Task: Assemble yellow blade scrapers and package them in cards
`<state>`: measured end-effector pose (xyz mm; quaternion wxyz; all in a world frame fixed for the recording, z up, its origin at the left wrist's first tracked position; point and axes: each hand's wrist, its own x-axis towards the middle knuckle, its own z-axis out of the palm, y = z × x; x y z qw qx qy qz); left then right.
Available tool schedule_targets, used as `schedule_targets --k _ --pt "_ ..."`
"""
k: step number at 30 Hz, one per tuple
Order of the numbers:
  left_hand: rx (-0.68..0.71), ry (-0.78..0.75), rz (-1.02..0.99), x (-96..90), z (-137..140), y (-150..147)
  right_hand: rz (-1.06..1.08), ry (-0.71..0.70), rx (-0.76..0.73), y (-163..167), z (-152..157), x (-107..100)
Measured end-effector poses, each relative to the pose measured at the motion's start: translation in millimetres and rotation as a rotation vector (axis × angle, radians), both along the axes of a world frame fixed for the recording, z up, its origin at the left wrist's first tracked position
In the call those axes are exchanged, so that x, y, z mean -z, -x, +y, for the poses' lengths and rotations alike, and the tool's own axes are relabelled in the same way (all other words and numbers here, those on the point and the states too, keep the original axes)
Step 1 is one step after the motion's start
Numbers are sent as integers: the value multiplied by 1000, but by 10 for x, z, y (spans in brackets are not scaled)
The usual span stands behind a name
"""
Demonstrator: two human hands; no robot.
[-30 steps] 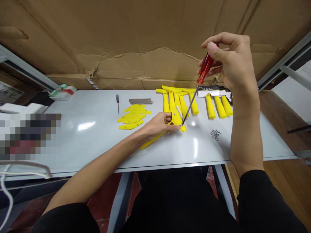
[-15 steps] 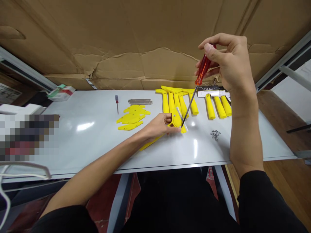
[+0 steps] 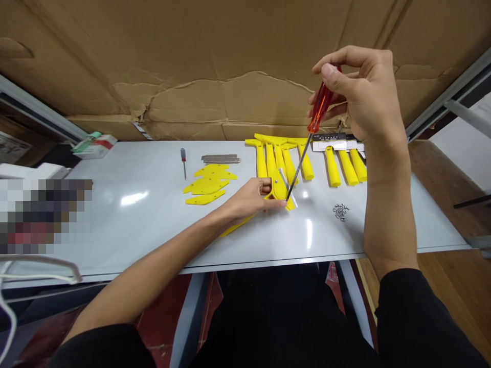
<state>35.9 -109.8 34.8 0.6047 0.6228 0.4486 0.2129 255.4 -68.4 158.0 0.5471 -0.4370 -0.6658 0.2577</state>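
Note:
My left hand (image 3: 251, 198) is closed around a yellow scraper (image 3: 281, 188), whose handle slants down toward the table's front edge. A metal blade (image 3: 288, 187) lies along the scraper's head, and a screw shows in the yellow plate. High on the right, my right hand (image 3: 360, 92) holds a screwdriver (image 3: 319, 110) by its red handle, fingers and thumb around the top. Its shaft slants down to the left, and the tip meets the scraper head beside my left thumb. A pile of small screws (image 3: 340, 211) lies on the table to the right.
Yellow scraper handles (image 3: 261, 159) stand in a row at the back, with packaged scrapers (image 3: 333, 166) to their right. Yellow plates (image 3: 210, 186), metal blades (image 3: 220, 159) and a small screwdriver (image 3: 183, 162) lie left. Cardboard (image 3: 192, 66) walls the back of the white table (image 3: 141, 230).
The right hand has risen very slightly at the screwdriver's handle. Both hands keep their hold, and the tip stays at the scraper head. The view has shifted a little.

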Motion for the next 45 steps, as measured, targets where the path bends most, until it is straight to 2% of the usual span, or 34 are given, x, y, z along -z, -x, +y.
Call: schedule_targets --k 7,12,16,18,20,22,23,27,29,33,36,39,42,45 --pt "22 -13 4 -14 -10 11 49 -27 -48 -147 41 -65" --pt "54 -124 -14 -84 -35 33 137 -227 104 -428 50 -128" --pt "85 -226 -2 -132 -94 16 148 -226 162 -505 55 -137" --pt "59 -349 -6 -91 -135 12 141 -160 151 -475 66 -135" --pt "18 -558 2 0 -165 36 139 -126 128 -417 78 -131" --pt "55 -735 34 123 -165 95 157 -140 112 -351 84 -121" --pt "112 -762 50 187 -151 133 169 -158 101 -320 85 -113" --pt "326 -688 87 381 -48 262 186 -182 30 -241 82 -81" --pt "348 -667 86 422 -15 285 168 -174 17 -219 77 -76" --pt "285 -687 92 446 -12 288 128 -143 69 -184 73 -76" --pt "306 -701 107 461 -2 287 117 -142 65 -162 77 -62" --pt "334 -700 152 435 15 271 110 -155 80 -131 63 -50" --pt "360 -704 218 331 -6 231 88 -186 119 -100 14 -70" --pt "356 -724 231 227 -43 183 -43 -264 170 -100 -42 -104"
